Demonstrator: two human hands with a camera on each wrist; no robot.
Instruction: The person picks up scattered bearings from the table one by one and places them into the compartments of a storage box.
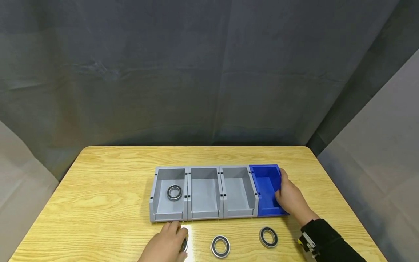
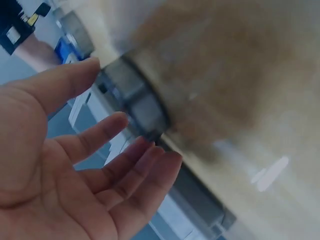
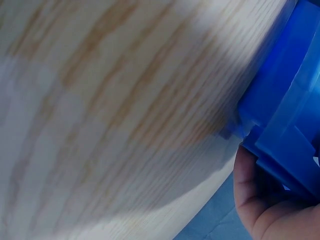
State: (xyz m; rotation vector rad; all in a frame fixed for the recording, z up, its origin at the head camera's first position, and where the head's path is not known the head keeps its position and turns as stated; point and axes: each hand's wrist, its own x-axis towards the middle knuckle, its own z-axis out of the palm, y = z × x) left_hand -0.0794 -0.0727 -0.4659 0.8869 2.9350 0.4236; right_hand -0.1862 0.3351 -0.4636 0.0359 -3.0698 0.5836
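Head view: your right hand [image 1: 292, 198] grips the outer side wall of the blue bin [image 1: 266, 182], thumb inside and fingers outside; that wall appears chosen because the opposite one abuts a grey bin [image 1: 238, 213]. The right wrist view confirms fingers curled about the blue edge.

Your left hand [image 1: 166, 243] is partly spread over the left-hand bearing [image 1: 184, 246] on the table [image 1: 98, 203], in front of the leftmost grey bin [image 1: 170, 217]. The left wrist view shows thumb and fingers well parted and loosely bent, set to either side of the bearing, an arrangement that suits its round rim. You show no firm hold; whether a fingertip touches it, I cannot tell.

Two further bearings, the middle one [image 1: 214, 247] and the right-hand one [image 1: 262, 238], lie flat and apart. A fourth bearing [image 1: 169, 193] rests inside the leftmost grey bin.
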